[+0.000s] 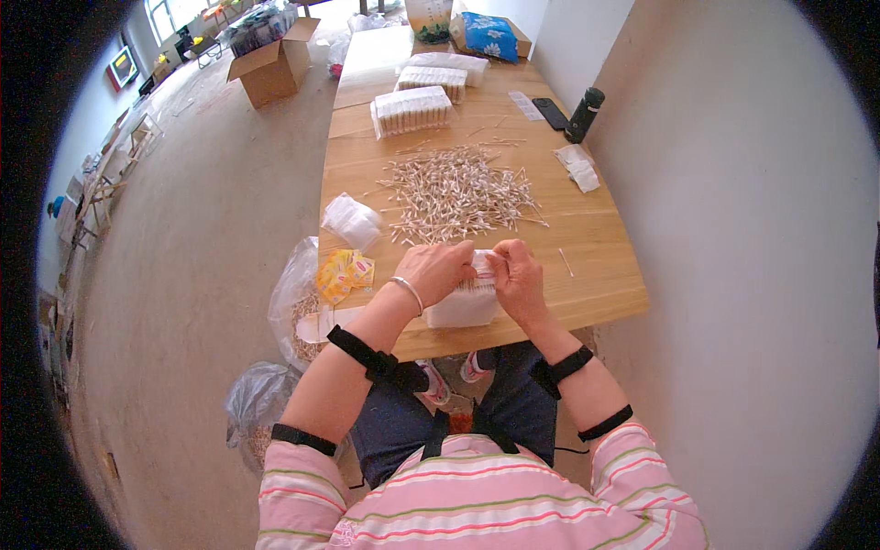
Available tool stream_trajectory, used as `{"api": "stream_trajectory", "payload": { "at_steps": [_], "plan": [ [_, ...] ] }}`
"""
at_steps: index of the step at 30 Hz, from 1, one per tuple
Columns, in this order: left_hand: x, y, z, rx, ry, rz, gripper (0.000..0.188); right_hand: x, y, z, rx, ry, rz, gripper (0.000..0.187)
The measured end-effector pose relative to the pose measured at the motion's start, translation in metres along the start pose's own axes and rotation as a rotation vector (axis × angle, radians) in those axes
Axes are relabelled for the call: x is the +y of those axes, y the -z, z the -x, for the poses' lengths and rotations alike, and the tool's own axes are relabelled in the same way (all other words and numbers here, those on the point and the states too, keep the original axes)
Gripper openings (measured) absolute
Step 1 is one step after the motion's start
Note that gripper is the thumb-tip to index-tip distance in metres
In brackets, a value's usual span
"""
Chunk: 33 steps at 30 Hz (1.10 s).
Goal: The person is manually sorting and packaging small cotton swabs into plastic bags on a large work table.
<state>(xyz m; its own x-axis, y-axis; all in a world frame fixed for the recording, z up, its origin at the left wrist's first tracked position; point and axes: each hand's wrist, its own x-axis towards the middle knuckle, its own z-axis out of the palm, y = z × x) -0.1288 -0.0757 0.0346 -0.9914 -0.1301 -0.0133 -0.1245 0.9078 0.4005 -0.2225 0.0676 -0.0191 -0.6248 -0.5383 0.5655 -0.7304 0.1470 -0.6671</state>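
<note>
My left hand (445, 266) and right hand (516, 278) pinch the top of one white swab packet (458, 310) at the near edge of the table (600, 284) — likely light, soft, slippery, best held by its sides. Beyond: one stray swab (566, 263), one heap (463, 192) too jumbled to count — then one bottle (585, 115), one phone (550, 114), three white packs (411, 112).

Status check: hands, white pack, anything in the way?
Left hand and right hand pinching at pack's far end. Pack on table, near edge. Swab pile just beyond hands.
</note>
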Motion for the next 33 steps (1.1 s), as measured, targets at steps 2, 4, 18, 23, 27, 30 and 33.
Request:
{"api": "stream_trajectory", "payload": {
  "at_steps": [2, 4, 18, 23, 27, 30, 33],
  "plan": [
    [-0.003, -0.003, 0.002, 0.024, 0.009, 0.019, 0.025, -0.002, -0.003, 0.000, -0.010, -0.005, 0.013, 0.009],
    [-0.005, -0.004, 0.006, 0.031, 0.009, 0.029, 0.025, -0.004, -0.006, 0.001, -0.015, 0.005, 0.024, 0.009],
    [-0.007, -0.012, 0.024, 0.165, -0.014, 0.058, 0.024, -0.015, 0.011, -0.008, -0.168, -0.026, 0.000, 0.022],
    [-0.011, -0.003, 0.032, 0.106, -0.015, 0.238, 0.021, -0.034, 0.036, -0.025, -0.509, 0.122, 0.109, 0.030],
    [-0.008, -0.002, 0.042, 0.270, -0.104, 0.176, 0.017, -0.040, 0.043, -0.032, -0.623, 0.131, 0.286, 0.025],
    [-0.021, -0.007, 0.051, 0.382, -0.217, 0.185, 0.014, -0.061, 0.043, -0.029, -0.526, 0.344, 0.675, 0.023],
    [-0.019, -0.013, 0.048, 0.305, -0.135, 0.241, 0.013, -0.068, 0.031, -0.025, -0.479, 0.382, 0.560, 0.020]
  ]
}}
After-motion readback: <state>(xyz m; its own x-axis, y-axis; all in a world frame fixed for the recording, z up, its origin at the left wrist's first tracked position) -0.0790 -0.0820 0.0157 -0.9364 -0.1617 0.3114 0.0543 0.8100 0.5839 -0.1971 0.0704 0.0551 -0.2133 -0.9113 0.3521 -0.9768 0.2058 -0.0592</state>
